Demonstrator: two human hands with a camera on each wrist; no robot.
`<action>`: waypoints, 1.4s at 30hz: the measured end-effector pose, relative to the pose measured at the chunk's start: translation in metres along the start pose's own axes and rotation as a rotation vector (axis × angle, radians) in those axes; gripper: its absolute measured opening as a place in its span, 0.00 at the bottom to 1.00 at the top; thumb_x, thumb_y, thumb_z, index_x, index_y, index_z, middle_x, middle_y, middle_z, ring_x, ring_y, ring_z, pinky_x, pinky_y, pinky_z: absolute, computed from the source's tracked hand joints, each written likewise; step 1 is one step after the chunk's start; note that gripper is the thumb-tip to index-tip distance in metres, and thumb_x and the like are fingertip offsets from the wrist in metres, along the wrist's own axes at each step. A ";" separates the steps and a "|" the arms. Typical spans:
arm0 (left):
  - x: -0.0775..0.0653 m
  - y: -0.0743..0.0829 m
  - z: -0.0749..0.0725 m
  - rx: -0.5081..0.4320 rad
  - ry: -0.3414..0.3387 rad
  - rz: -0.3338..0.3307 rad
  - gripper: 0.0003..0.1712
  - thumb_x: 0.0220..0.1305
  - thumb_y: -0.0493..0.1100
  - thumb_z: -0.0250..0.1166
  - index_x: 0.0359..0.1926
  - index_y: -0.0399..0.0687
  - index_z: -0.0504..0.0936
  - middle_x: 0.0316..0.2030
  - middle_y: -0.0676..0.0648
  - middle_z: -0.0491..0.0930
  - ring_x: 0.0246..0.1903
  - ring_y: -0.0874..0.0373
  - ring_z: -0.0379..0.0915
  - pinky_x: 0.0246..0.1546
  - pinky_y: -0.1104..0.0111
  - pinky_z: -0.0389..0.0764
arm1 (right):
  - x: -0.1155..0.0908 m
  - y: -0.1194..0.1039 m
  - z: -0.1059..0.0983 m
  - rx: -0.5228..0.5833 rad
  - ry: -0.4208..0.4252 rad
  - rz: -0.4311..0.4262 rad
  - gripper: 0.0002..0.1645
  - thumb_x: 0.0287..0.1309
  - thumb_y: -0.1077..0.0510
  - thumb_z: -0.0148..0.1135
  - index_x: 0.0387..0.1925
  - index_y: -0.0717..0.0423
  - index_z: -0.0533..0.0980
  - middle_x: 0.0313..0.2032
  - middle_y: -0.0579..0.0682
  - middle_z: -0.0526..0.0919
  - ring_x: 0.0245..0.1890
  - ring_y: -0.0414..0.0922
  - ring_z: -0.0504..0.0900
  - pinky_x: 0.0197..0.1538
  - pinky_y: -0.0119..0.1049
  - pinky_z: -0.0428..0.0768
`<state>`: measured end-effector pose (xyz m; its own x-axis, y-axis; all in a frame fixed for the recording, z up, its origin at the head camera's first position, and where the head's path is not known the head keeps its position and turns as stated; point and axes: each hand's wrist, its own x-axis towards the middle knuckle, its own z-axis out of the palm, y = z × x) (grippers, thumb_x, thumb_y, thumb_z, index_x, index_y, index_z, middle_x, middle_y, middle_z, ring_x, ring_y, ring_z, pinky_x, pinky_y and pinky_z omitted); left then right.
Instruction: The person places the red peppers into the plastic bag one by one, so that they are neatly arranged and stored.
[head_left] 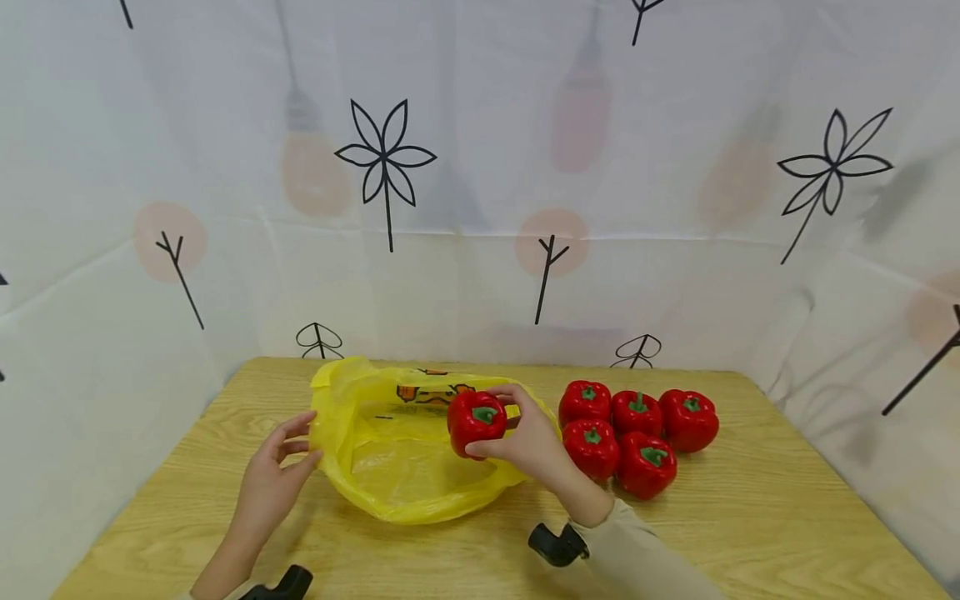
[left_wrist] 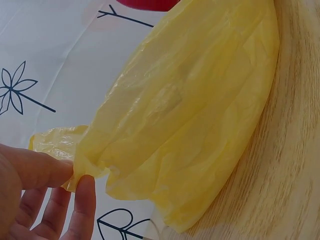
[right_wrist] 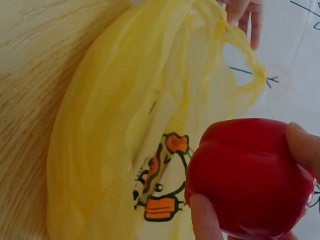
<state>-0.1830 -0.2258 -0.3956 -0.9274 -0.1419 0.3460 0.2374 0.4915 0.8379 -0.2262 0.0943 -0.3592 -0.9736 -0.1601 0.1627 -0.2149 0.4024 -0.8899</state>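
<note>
A yellow plastic bag (head_left: pixel 420 500) lies open on the table, its mouth spread wide. At its left rim, my left hand (head_left: pixel 273 479) pinches the plastic between thumb and fingers; the left wrist view shows the pinched edge of the bag (left_wrist: pixel 190 115) closely. My right hand (head_left: pixel 532 446) grips a red bell pepper (head_left: pixel 472 425) with a green stem, held over the right part of the bag's mouth. In the right wrist view the pepper (right_wrist: pixel 245 175) is in front of the bag's printed inner side, with fingers around it.
To the right of the bag, several red bell peppers (head_left: pixel 645 467) stand close together on the wooden table (head_left: pixel 750 533). A pale cloth (head_left: pixel 480 292) with drawn flowers and twigs hangs behind the table. Black wrist mounts (head_left: pixel 558 546) sit on both forearms.
</note>
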 end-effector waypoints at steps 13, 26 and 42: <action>0.000 0.000 0.001 0.007 0.006 0.028 0.27 0.58 0.29 0.62 0.60 0.42 0.70 0.50 0.42 0.71 0.38 0.68 0.69 0.34 0.76 0.78 | 0.011 -0.009 0.017 -0.025 -0.033 0.011 0.42 0.35 0.53 0.79 0.55 0.50 0.68 0.54 0.54 0.71 0.41 0.50 0.74 0.40 0.43 0.80; 0.000 -0.002 0.001 0.000 0.011 0.033 0.27 0.58 0.28 0.62 0.60 0.41 0.70 0.49 0.42 0.71 0.38 0.69 0.69 0.34 0.77 0.77 | 0.026 -0.023 0.040 0.063 -0.070 -0.025 0.41 0.36 0.57 0.79 0.54 0.50 0.68 0.52 0.53 0.72 0.48 0.53 0.72 0.43 0.44 0.80; 0.001 0.000 0.001 0.011 0.008 0.036 0.27 0.58 0.30 0.63 0.59 0.42 0.71 0.49 0.42 0.72 0.38 0.68 0.70 0.33 0.75 0.78 | 0.046 -0.032 0.077 0.075 -0.041 0.017 0.42 0.36 0.57 0.78 0.55 0.50 0.67 0.52 0.51 0.71 0.49 0.52 0.72 0.44 0.43 0.80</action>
<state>-0.1840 -0.2248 -0.3958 -0.9159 -0.1311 0.3795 0.2674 0.5059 0.8201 -0.2581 0.0048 -0.3563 -0.9727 -0.1916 0.1310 -0.1906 0.3371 -0.9220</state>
